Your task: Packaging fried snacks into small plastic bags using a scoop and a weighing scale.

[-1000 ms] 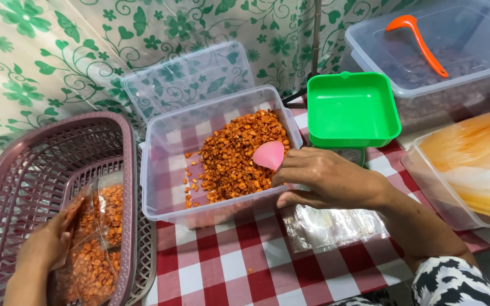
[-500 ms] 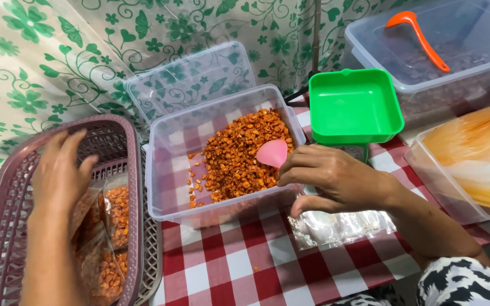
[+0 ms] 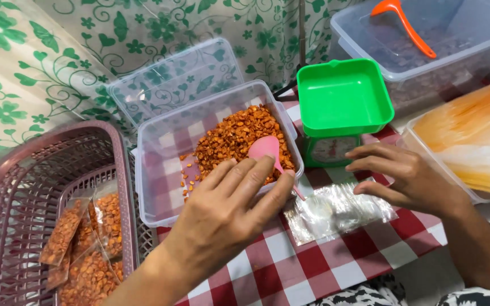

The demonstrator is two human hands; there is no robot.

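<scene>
While the left hand stretches flat and open over the near rim of the clear rectangular plastic tub, its fingers spread and gripping nothing, their tips lie just beside the small pink plastic spoon. That spoon rests bowl-up on the heap of orange-brown fried snack pieces inside the tub, its handle slanting down over the tub's front wall towards the table.

The right hand hovers open too, fingers loosely curled and pointing left, above the right end of the stack of small clear plastic bags. Whether the fingertips actually touch the bags cannot be told. The stack lies flat on the red-and-white checked tablecloth, just in front of the tub and between the 2 hands.

Behind the bags stands a small green kitchen scale topped by a square green plastic tray, empty of snack. Leaning behind the tub is its clear plastic lid.

To the left sits a mauve woven plastic basket, holding several filled, sealed bags of the orange snack at its near end. At the far right, a large clear storage box carries an orange plastic scoop, and beside it another clear box holds pale yellow-orange sheets.
</scene>
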